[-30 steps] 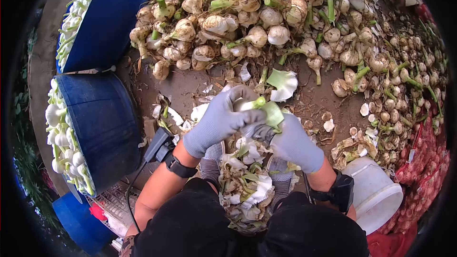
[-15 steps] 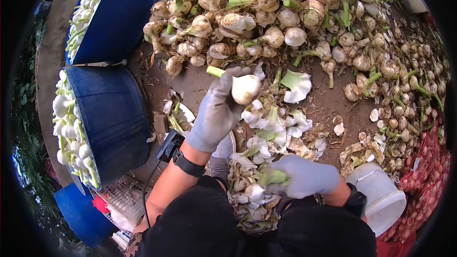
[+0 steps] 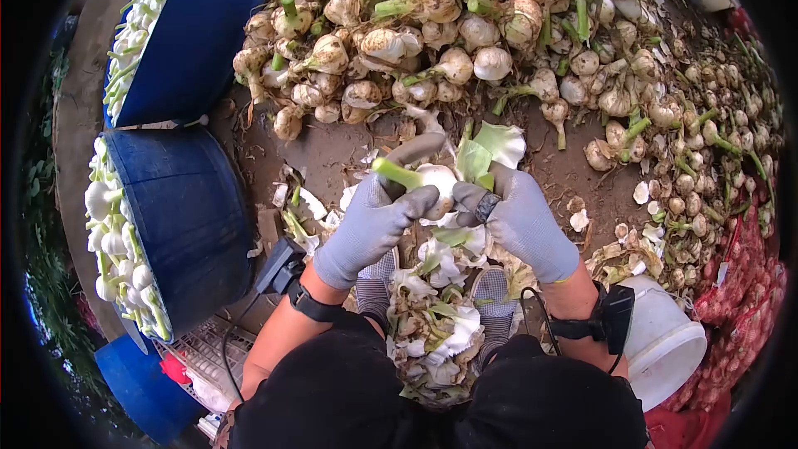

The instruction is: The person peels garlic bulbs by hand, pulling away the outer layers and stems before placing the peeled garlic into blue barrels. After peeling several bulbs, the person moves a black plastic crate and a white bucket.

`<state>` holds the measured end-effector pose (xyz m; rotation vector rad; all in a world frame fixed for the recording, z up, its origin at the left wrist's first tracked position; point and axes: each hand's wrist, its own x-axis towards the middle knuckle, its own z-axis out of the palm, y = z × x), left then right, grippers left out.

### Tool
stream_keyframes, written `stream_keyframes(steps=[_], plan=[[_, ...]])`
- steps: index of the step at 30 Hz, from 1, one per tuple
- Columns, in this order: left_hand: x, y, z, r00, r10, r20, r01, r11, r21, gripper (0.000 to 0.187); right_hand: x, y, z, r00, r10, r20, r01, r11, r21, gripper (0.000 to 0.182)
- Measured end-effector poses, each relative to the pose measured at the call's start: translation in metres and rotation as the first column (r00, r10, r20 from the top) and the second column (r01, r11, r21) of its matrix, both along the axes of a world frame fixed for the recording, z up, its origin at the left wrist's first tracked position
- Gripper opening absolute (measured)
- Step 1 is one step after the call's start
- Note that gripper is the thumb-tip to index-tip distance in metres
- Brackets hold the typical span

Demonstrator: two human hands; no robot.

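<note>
My left hand point(image 3: 374, 216), in a grey glove, is closed around a garlic bulb point(image 3: 436, 183). The bulb's cut green stem point(image 3: 396, 172) points up and left, past the thumb. Close against the bulb's right side, my gloved right hand point(image 3: 528, 220) is closed, with a pale green garlic skin point(image 3: 473, 160) at its curled fingertips. A dark band point(image 3: 488, 206) sits on one of its fingers. Below both hands, peeled garlic skins point(image 3: 445, 328) lie heaped between my shoes.
A big pile of unpeeled garlic point(image 3: 399, 41) lies ahead, spreading right toward red mesh sacks point(image 3: 740, 308). Blue tubs point(image 3: 187, 216) of cleaned garlic stand at left. A white bucket point(image 3: 661, 341) lies tilted by my right leg. A blue container point(image 3: 141, 382) is at lower left.
My right hand has come up from the skin heap to the bulb, and the green skin it held low down is gone from it. The left hand has lowered slightly, still holding the bulb.
</note>
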<state>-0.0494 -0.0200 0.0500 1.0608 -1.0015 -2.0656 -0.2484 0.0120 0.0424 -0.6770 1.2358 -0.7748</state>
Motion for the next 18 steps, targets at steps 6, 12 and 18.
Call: stream_keyframes(steps=[6, 12, 18], plan=[[-0.002, 0.004, 0.013, 0.986, 0.088, 0.143, -0.069, 0.989, -0.131, 0.066, -0.008, 0.006, -0.015, 0.708, 0.165, -0.686, -0.387, 0.904, -0.182, 0.036], [-0.003, 0.005, 0.005, 0.949, 0.098, 0.300, 0.077, 0.849, -0.523, 0.073, 0.005, 0.004, 0.009, 0.729, -0.090, -0.678, -0.377, 0.774, -0.509, 0.043], [-0.005, 0.002, 0.013, 0.884, -0.020, 0.467, 0.318, 0.757, -0.570, 0.075, 0.013, 0.001, 0.014, 0.456, -0.008, -0.890, -0.631, 0.702, -0.330, 0.026]])
